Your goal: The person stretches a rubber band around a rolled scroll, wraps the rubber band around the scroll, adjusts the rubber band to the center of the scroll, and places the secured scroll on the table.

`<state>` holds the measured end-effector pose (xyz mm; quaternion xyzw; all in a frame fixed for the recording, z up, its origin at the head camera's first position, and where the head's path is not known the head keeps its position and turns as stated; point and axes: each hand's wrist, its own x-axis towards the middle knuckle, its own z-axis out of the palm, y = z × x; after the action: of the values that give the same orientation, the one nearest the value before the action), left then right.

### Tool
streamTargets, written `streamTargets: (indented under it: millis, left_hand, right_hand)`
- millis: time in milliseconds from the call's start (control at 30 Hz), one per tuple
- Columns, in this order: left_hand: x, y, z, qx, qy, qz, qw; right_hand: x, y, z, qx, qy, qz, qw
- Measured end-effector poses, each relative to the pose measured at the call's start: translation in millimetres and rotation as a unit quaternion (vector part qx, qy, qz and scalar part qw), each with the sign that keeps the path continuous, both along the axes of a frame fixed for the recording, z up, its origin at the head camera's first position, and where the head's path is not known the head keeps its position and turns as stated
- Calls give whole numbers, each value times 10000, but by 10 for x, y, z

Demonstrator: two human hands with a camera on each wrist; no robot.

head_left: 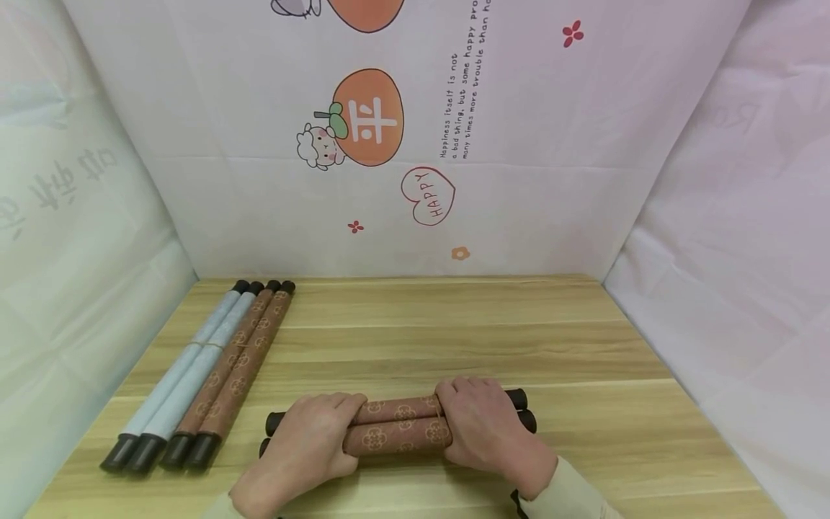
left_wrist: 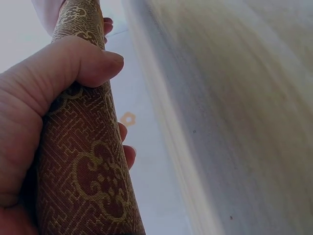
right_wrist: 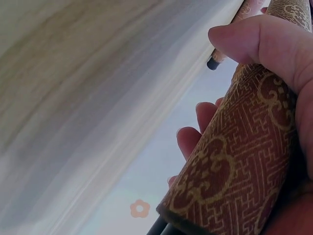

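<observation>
A pair of brown scrolls [head_left: 402, 434] with gold floral patterns lies side by side, crosswise near the table's front, black knobs at the ends. A thin cord rings the pair beside my right hand. My left hand [head_left: 311, 440] grips the pair toward its left end; my right hand [head_left: 485, 425] grips it toward the right end. In the left wrist view, the thumb lies over the patterned scroll [left_wrist: 93, 161] and fingertips show on its far side. The right wrist view shows the same grip on the scroll [right_wrist: 230, 152], close to a dark end.
At the left lie two pale blue scrolls [head_left: 209, 358] beside two more brown scrolls [head_left: 243, 360], all with black ends and thin cords. The wooden table [head_left: 454, 324] is bounded by white printed cloth [head_left: 519, 202] at the back and on both sides.
</observation>
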<state>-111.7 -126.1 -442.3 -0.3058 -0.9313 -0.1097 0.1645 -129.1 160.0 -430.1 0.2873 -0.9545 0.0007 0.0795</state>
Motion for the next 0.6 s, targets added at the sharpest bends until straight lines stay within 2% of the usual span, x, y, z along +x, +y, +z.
streamTargets:
  millis: [267,600]
  left_hand:
    - [1,18,-15,20,62,-30,10000]
    - [13,26,-2,28,-50,12,10000]
  right_hand:
    - [-7,-43,14,124,-32,-17,9999]
    - [-6,-78,11,153,-91,-63,9998]
